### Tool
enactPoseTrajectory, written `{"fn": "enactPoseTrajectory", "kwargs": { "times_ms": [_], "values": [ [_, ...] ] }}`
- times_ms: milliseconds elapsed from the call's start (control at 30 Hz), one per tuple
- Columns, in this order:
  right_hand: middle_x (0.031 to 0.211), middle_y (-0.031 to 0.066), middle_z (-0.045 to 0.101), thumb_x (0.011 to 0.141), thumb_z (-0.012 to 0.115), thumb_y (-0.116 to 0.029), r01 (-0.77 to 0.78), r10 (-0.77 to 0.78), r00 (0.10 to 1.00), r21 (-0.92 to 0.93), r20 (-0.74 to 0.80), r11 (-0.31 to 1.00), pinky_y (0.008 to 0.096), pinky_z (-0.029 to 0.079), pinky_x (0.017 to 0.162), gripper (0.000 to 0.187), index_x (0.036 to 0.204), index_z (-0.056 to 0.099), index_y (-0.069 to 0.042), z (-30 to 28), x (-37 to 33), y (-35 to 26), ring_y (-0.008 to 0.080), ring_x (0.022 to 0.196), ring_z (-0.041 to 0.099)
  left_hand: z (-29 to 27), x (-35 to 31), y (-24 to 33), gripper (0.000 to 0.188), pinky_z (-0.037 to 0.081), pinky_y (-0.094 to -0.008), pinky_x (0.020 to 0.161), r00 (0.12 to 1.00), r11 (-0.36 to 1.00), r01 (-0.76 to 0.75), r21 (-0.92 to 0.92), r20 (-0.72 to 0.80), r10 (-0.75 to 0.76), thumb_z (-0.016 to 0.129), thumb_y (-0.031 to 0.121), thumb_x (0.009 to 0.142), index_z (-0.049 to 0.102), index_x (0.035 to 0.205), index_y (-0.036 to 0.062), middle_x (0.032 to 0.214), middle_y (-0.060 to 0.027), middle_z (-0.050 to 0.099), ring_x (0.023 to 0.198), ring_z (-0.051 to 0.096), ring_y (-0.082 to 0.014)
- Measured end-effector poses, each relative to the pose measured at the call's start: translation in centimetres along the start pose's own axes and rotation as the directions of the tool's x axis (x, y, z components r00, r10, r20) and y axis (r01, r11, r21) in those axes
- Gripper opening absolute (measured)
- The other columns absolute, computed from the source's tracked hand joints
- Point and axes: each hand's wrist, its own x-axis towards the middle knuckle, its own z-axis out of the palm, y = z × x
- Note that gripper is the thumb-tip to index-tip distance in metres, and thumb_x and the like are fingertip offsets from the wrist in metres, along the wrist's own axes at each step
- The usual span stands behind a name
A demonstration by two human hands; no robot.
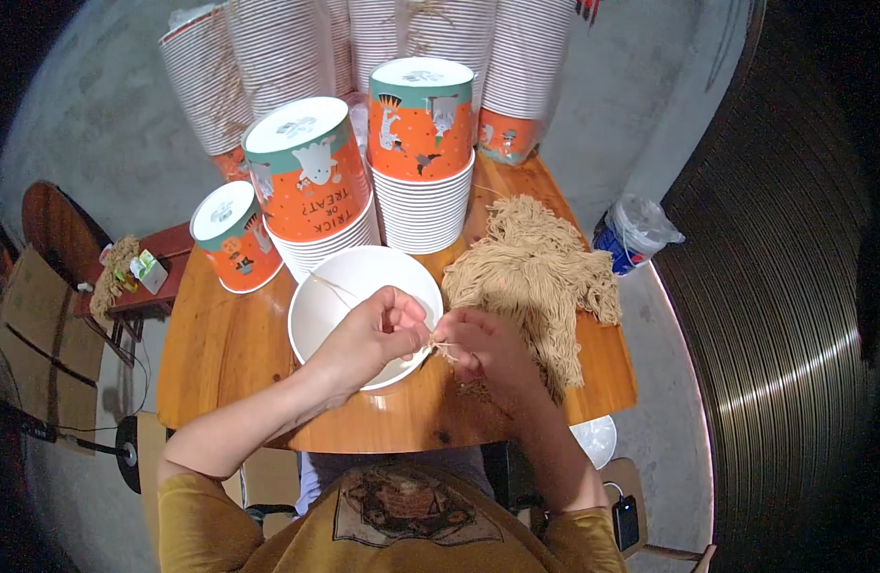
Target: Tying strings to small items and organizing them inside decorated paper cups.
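Observation:
Over the near side of the table, my left hand [382,329] and my right hand [487,351] almost meet. Both pinch a thin tan string [443,348] that looks looped or knotted between the fingertips. A strand from it [333,286] seems to trail left over an open white paper bucket [359,269], which stands partly behind my left hand and forearm. Beside my right hand lies a large loose heap of tan string [521,272], its near end partly covered by my hand. The exact shape of the knot is too small to make out.
Nested orange and green paper buckets [425,129] stand upside down behind the bowl-like bucket, with another stack [306,172] and a single bucket [234,239] leftward. Tall wrapped stacks [277,57] fill the back of the wooden table [220,363]. A lined bin [631,234] stands right.

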Motion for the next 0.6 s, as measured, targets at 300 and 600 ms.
{"fn": "enactPoseTrajectory", "kwargs": {
  "times_ms": [300,600],
  "values": [
    [0.065,-0.0058,0.050,0.084,0.062,-0.012,0.262,-0.373,0.913,-0.466,-0.164,0.845,0.0202,0.037,0.054,0.007,0.086,0.058,-0.006,1.7,-0.6,1.3,0.0029,0.059,0.044,0.0,0.1,-0.3,0.024,0.044,-0.0223,0.071,0.999,0.998,-0.047,-0.032,-0.016,0.047,0.064,0.005,0.083,0.050,0.102,0.0028,0.085,-0.0012,0.055,0.076,0.052,-0.0091],
    [0.065,-0.0028,0.051,0.083,0.062,-0.011,0.396,-0.509,0.840,-0.430,-0.186,0.811,0.0223,0.040,0.055,0.007,0.086,0.059,-0.005,2.3,-1.1,2.4,0.0051,0.058,0.045,0.2,0.0,0.1,0.019,0.043,-0.0206,0.073,1.000,1.000,-0.019,-0.001,0.010,0.019,0.062,0.003,0.086,0.051,0.100,0.0032,0.087,0.0003,0.052,0.080,0.050,-0.0067]
  ]
}}
